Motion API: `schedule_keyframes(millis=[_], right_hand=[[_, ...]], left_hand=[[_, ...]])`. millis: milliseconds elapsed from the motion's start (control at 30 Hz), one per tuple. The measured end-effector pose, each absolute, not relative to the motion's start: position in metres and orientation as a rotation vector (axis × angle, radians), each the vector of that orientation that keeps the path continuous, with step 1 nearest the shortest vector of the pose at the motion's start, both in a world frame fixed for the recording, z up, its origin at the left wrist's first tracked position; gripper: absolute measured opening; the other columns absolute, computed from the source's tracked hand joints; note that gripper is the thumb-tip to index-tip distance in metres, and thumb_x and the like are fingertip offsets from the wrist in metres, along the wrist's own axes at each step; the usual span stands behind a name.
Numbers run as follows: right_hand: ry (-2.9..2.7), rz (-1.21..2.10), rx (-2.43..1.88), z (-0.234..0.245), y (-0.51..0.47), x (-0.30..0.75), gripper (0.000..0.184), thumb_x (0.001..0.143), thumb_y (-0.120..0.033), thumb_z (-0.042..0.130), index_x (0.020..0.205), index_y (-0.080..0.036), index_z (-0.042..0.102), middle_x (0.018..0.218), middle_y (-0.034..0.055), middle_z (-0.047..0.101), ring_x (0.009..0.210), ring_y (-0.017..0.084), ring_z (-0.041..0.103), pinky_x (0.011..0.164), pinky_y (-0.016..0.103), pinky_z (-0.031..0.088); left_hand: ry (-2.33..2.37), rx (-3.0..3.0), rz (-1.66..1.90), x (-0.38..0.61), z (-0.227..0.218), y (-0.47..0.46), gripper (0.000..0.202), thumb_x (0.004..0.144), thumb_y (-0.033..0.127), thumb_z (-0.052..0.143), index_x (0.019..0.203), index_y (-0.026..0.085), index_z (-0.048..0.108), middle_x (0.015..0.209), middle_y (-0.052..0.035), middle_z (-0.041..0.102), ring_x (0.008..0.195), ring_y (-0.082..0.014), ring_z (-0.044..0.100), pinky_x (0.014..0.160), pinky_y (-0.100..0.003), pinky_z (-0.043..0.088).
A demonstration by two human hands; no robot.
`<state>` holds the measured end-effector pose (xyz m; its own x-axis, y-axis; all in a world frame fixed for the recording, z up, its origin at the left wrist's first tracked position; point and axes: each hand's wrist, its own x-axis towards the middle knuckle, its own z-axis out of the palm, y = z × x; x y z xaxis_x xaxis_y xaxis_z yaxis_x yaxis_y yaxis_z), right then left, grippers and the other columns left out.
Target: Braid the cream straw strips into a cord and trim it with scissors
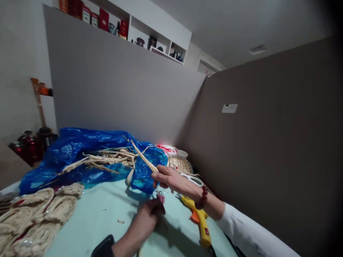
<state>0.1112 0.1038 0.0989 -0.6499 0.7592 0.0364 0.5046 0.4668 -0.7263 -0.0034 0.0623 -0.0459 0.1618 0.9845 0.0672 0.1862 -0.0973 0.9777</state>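
Observation:
My right hand (167, 178) pinches a long pale straw strip (143, 157) that slants up and left over a blue plastic bag (80, 153). A dark red bead bracelet (203, 197) circles that wrist. My left hand (151, 210) is closed just below it, gripping the lower end of the strip near a small pink clip (161, 196). Both hands hover over a pale green table (104, 217). A heap of dried straw (109, 159) lies on the blue bag.
A yellow glue gun (199, 223) lies right of my hands, with white scissors (194, 179) and a woven round mat (182, 165) behind. Braided straw pieces (34, 217) lie at the left. Grey partition walls enclose the table; shelves with boxes run above.

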Motion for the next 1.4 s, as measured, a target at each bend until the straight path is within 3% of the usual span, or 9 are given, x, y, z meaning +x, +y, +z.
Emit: schedule_keyframes(millis=[100, 200, 367, 533, 833, 1100, 1400], right_hand=[[-2.225, 1.184, -1.119, 0.073, 0.07, 0.152, 0.031, 0.095, -0.035, 0.038, 0.079, -0.016, 0.056, 0.071, 0.0018, 0.059, 0.06, 0.011, 0.052, 0.054, 0.021, 0.041], [-2.102, 1.237, -1.164, 0.05, 0.055, 0.177, 0.03, 0.093, -0.033, 0.043, 0.077, -0.015, 0.061, 0.075, 0.0023, 0.058, 0.071, 0.013, 0.053, 0.066, 0.023, 0.041], [-1.996, 1.279, -1.141, 0.022, 0.057, 0.193, 0.031, 0.09, -0.039, 0.051, 0.073, -0.015, 0.061, 0.065, -0.0023, 0.047, 0.06, 0.01, 0.041, 0.056, 0.022, 0.031], [-2.011, 1.245, -1.149, 0.009, 0.058, 0.187, 0.017, 0.084, -0.032, 0.06, 0.082, -0.015, 0.063, 0.07, -0.002, 0.056, 0.064, 0.011, 0.047, 0.058, 0.021, 0.034], [-2.046, 1.081, -1.261, 0.013, 0.052, 0.177, 0.016, 0.084, -0.029, 0.058, 0.074, -0.017, 0.056, 0.065, -0.0042, 0.054, 0.061, 0.009, 0.047, 0.055, 0.021, 0.031], [-2.021, 1.038, -1.308, 0.014, 0.052, 0.173, 0.014, 0.084, -0.021, 0.054, 0.072, -0.017, 0.059, 0.059, -0.0044, 0.052, 0.054, 0.009, 0.044, 0.053, 0.022, 0.029], [-2.064, 0.855, -1.325, 0.006, 0.05, 0.165, 0.016, 0.082, -0.028, 0.06, 0.072, -0.018, 0.054, 0.072, 0.0004, 0.058, 0.069, 0.014, 0.049, 0.062, 0.024, 0.033]], left_hand=[[1.098, 1.446, 1.03, -0.006, -0.041, 0.06, 0.017, 0.069, 0.026, 0.051, 0.074, 0.016, 0.064, 0.063, -0.0003, 0.061, 0.059, -0.017, 0.054, 0.056, -0.027, 0.041], [1.075, 1.421, 1.003, -0.009, -0.035, 0.058, 0.021, 0.074, 0.034, 0.055, 0.073, 0.015, 0.064, 0.061, -0.0002, 0.062, 0.055, -0.0157, 0.054, 0.055, -0.026, 0.042], [1.142, 1.367, 0.941, -0.01, -0.03, 0.053, 0.032, 0.081, 0.046, 0.054, 0.073, 0.016, 0.062, 0.053, 0.0029, 0.057, 0.037, -0.0068, 0.031, 0.038, -0.02, 0.021], [1.188, 1.311, 0.885, -0.007, -0.025, 0.049, 0.043, 0.081, 0.057, 0.051, 0.068, 0.017, 0.058, 0.05, 0.0062, 0.048, 0.037, -0.0047, 0.02, 0.037, -0.02, 0.013], [1.255, 1.289, 0.856, -0.005, -0.013, 0.046, 0.027, 0.078, 0.04, 0.062, 0.085, 0.015, 0.067, 0.058, 0.0061, 0.051, 0.044, -0.0058, 0.028, 0.041, -0.021, 0.014], [1.295, 1.25, 0.854, -0.002, -0.01, 0.047, 0.031, 0.071, 0.038, 0.065, 0.09, 0.013, 0.067, 0.056, 0.0061, 0.053, 0.044, -0.0066, 0.029, 0.042, -0.022, 0.015], [1.256, 1.237, 0.862, -0.002, -0.011, 0.047, 0.029, 0.069, 0.034, 0.068, 0.088, 0.012, 0.067, 0.056, 0.0069, 0.051, 0.047, -0.0066, 0.031, 0.042, -0.021, 0.015]])
